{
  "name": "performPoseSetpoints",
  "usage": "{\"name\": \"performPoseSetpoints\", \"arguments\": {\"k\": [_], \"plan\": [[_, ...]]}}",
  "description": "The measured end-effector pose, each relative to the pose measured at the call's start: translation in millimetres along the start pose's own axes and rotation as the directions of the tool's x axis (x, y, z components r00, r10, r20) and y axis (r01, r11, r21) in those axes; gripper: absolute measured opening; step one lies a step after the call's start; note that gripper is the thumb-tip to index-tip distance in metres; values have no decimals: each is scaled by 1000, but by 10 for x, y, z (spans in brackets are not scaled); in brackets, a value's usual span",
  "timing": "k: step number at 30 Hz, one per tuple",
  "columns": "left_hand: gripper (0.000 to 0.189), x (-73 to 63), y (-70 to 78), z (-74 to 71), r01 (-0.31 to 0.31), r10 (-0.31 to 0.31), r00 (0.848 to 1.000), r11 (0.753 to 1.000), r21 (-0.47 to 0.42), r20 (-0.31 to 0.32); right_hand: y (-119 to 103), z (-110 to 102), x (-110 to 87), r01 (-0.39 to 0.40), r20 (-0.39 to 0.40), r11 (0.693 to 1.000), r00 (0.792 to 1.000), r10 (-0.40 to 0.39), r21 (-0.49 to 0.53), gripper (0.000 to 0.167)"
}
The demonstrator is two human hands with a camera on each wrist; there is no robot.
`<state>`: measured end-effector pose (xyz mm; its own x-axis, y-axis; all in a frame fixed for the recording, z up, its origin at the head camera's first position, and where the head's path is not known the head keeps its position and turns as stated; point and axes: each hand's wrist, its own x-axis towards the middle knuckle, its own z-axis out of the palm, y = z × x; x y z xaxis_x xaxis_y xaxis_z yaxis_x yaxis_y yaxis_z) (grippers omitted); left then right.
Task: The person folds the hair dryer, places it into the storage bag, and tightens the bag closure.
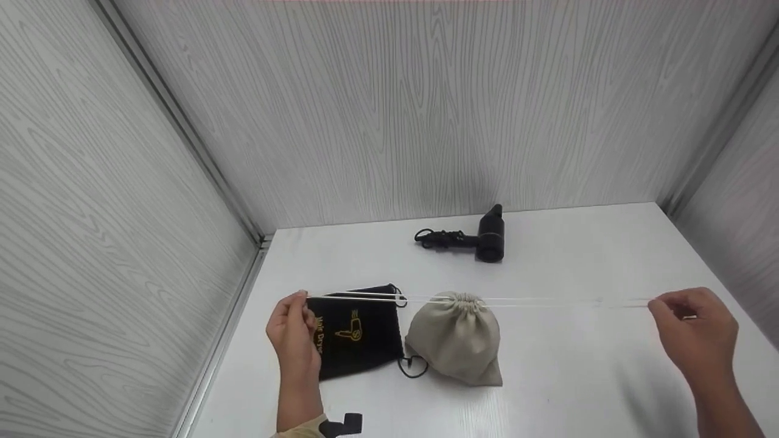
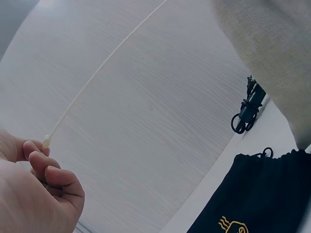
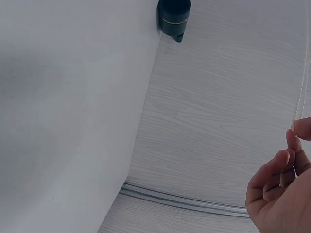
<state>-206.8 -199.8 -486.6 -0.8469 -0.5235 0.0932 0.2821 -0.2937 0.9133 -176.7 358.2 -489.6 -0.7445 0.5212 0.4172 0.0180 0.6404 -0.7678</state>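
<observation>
A beige drawstring bag (image 1: 456, 347) has its mouth gathered tight and its body rounded out; what fills it is hidden. White cords (image 1: 365, 298) stretch taut from both sides of its neck. My left hand (image 1: 292, 331) pinches one end between thumb and fingertips, well left of the bag and over a black pouch (image 1: 378, 322). In the left wrist view, a knot (image 2: 47, 141) shows at those fingertips. Far to the right, my right hand (image 1: 700, 328) pinches the opposite cord (image 3: 302, 92) between thumb and index finger.
A black hair dryer (image 1: 490, 234) with its bundled power cord (image 1: 441, 238) lies at the back of the white table (image 1: 566, 365). The flat black pouch shows yellow "Hair Dryer" print and black drawstring loops. Pale wood-grain panels (image 1: 389, 109) enclose the table behind and at both sides.
</observation>
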Motion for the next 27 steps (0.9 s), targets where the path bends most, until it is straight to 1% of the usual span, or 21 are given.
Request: {"name": "performPoseSetpoints", "arguments": {"k": [3,8,12,17,21,23,24,27], "plan": [[14,10,-43,72,-6,6,1000,1000,10,17,9,-55,13,-25,-3,999,1000,24,-34,7],[13,6,-108,199,-7,6,999,1000,3,54,60,-184,23,-143,25,988,989,144,-57,13],[14,-24,-181,315,25,-26,996,1000,11,89,136,-312,50,-195,2,980,981,195,-45,14],[14,-88,-328,344,79,-84,989,996,48,120,237,-339,26,-259,-36,964,966,257,-63,16],[12,-143,-451,343,93,-105,982,992,83,155,316,-343,-14,-247,-71,966,968,242,-75,19],[12,-159,-482,342,92,-106,981,992,91,165,350,-354,-25,-232,-80,970,971,227,-67,19],[12,-161,-493,341,92,-107,980,991,95,167,358,-363,-27,-235,-82,970,970,230,-58,19],[11,-158,-499,338,104,-118,979,990,92,168,360,-390,-30,-260,-80,965,962,261,21,20]]}}
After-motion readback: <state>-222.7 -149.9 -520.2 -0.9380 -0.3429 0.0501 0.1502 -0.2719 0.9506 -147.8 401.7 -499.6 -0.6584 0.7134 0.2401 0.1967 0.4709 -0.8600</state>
